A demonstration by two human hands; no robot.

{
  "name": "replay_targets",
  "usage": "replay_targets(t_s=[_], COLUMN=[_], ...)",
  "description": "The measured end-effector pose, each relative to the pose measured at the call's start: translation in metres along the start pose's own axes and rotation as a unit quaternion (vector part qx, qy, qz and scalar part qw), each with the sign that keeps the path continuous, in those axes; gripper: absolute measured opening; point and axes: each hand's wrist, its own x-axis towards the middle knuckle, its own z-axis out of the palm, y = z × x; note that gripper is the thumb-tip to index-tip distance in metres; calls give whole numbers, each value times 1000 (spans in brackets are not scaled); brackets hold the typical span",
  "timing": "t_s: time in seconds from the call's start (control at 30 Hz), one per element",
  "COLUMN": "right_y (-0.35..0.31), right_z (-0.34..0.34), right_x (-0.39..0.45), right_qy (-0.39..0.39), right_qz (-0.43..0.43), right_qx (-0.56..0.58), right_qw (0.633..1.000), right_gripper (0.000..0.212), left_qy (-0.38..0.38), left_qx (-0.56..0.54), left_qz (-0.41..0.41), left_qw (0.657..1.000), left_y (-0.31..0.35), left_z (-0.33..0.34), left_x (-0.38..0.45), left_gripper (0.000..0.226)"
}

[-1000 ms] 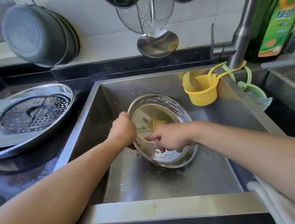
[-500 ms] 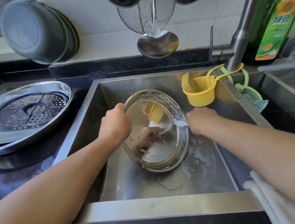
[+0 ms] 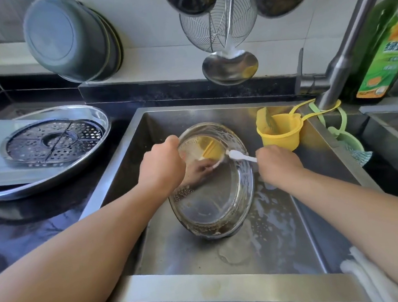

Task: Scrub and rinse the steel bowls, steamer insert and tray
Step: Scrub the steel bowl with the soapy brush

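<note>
Head cam: right hand (image 3: pixel 277 165) fingers hidden, white scrubber (image 3: pixel 239 155) partly covered.

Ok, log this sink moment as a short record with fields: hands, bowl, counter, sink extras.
left hand: grips the rim of the steel bowl
right hand: holds a white brush against the bowl's upper rim
bowl: tilted on edge in the sink, soapy
counter: steamer insert lying in the tray, left of the sink
sink extras: yellow cup hanging at the far right corner
</note>
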Motion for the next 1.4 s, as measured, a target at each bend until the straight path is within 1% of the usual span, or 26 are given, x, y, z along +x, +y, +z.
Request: replay_targets(t_s=[0.07, 0.13, 0.17, 0.2, 0.27, 0.33, 0.37, 0.4, 0.47, 0.5, 0.53, 0.57, 0.6, 0.67, 0.7, 0.73, 0.83, 0.9, 0.93, 1.0, 1.1, 1.13, 1.2, 1.3, 1.33, 1.4], right_y=[1, -4, -9, -15, -23, -27, -28, -25, -20, -18, -18, -19, -22, -36, -44, -49, -35, -14, -10, -23, -56, -59, -51, -36, -36, -48], right_z=[1, 10, 18, 25, 36, 35, 31, 25, 14, 10, 7, 9, 16, 26, 27, 29, 41, 51, 54, 48, 43, 46, 44, 24, 22, 28], right_x=[-4, -10, -12, -14, -18, -22, -22, -21, -17, -16, -18, -20, -22, -34, -40, -41, -31, -23, -25, -38, -59, -56, -46, -42, -44, -52], right_qy=[-71, -191, -259, -330, -459, -524, -525, -505, -380, -317, -285, -314, -383, -535, -570, -571, -526, -454, -442, -475, -569, -567, -534, -414, -408, -474], right_qz=[22, -1, -20, -22, -4, -17, -21, -24, -67, -89, -104, -106, -90, -41, -35, -43, -39, 2, 11, -8, -66, -77, -83, -126, -133, -122], right_qx=[-29, -56, -49, -13, 73, 147, 156, 132, -13, -94, -131, -143, -95, 76, 140, 165, 109, 44, 21, 42, 142, 141, 63, -113, -115, -20], right_qw=[997, 980, 965, 944, 885, 839, 836, 853, 922, 940, 944, 932, 914, 841, 809, 803, 842, 890, 897, 879, 807, 808, 839, 894, 896, 872], right_gripper=[23, 19, 10, 6, 17, 18, 19, 19, 23, 19, 12, 10, 12, 21, 23, 24, 21, 32, 33, 18, 27, 28, 23, 31, 33, 27], left_qy=[0, -5, -7, -8, -7, -2, 0, 2, 7, 10, 10, 9, 7, 8, 10, 13, 15, 18, 19, 21, 24, 25, 29, 31, 32, 33], left_qx=[-1, -6, -8, -9, -5, -1, 0, 2, 0, -3, -7, -11, -13, -13, -13, -11, -10, -12, -13, -16, -20, -22, -27, -36, -42, -57], left_qz=[1, 2, 1, 0, -7, -16, -19, -19, -13, -12, -12, -12, -13, -14, -15, -15, -15, -17, -18, -18, -18, -18, -17, -25, -29, -41], left_qw=[1000, 1000, 1000, 1000, 1000, 1000, 1000, 1000, 1000, 1000, 1000, 1000, 1000, 1000, 1000, 1000, 1000, 1000, 1000, 999, 999, 999, 999, 999, 998, 997], left_y=[2, 5, 6, 7, 6, 6, 6, 6, 5, 6, 6, 8, 8, 9, 9, 8, 8, 8, 9, 8, 6, 5, 3, 5, 6, 7], left_z=[-1, -4, -5, -6, -7, -8, -7, -7, -6, -5, -5, -5, -5, -6, -7, -7, -8, -8, -8, -7, -5, -5, -5, -6, -5, -1], left_x=[-1, -3, -3, -4, -5, -5, -4, -4, -3, -2, -2, -3, -4, -7, -8, -8, -10, -9, -9, -9, -8, -7, -7, -8, -8, -8], left_gripper=[19, 19, 18, 18, 17, 18, 18, 18, 17, 18, 18, 18, 18, 19, 20, 21, 23, 22, 22, 22, 22, 22, 22, 22, 22, 22])
